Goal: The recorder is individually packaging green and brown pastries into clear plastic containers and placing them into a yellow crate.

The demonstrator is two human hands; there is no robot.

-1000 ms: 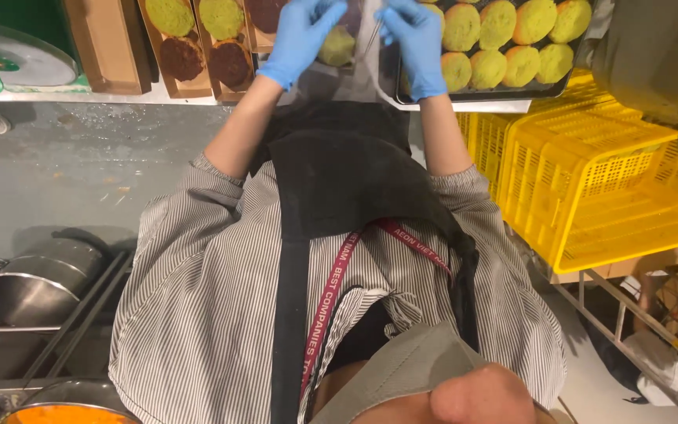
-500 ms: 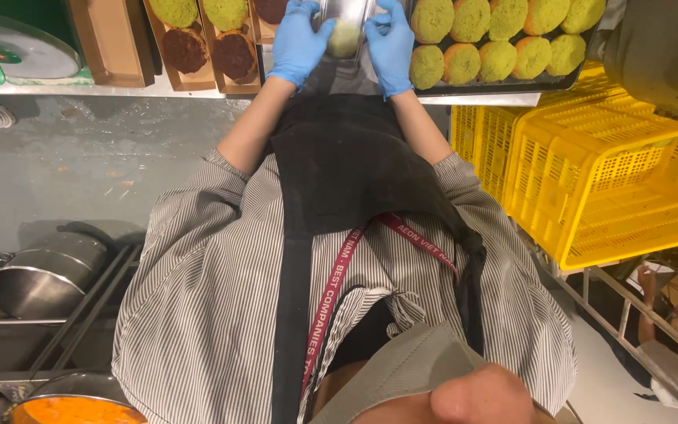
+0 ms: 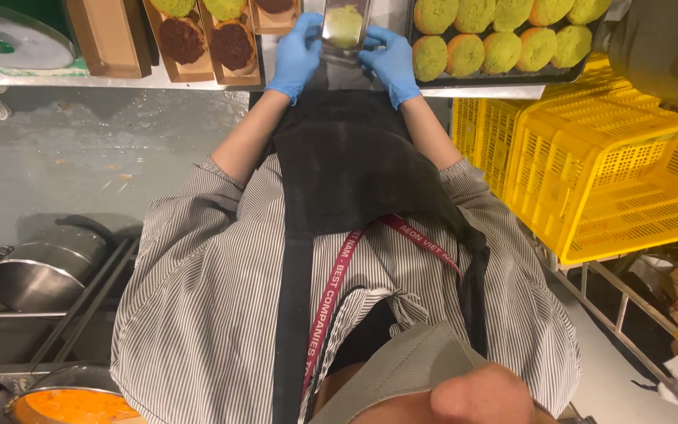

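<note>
Steel counter (image 3: 119, 80) along top of view, grey floor below, viewed down over striped shirt and black apron.

Green bun (image 3: 344, 25): inside clear wrapper (image 3: 344, 33) at counter edge, centre, between both hands. Left hand (image 3: 297, 50), blue glove: clamped on wrapper's left side. Right hand (image 3: 392, 61), blue glove: clamped on right side. Hands apart, wrapper between them.

Progress, judged: bun seated in wrapper, closing or sealing apparently in hand. Done, probably: cardboard sleeves (image 3: 205, 39) to the left, holding green and brown buns. Left: black tray (image 3: 504, 77) to the right, many green buns unwrapped.

Edges and room: wrapper just beside sleeves on left and tray on right, little sideways slack. Counter lip directly under hands. Yellow crates (image 3: 614, 165) stacked near right elbow. Steel pot (image 3: 41, 271) low on rack, well apart, left.
</note>
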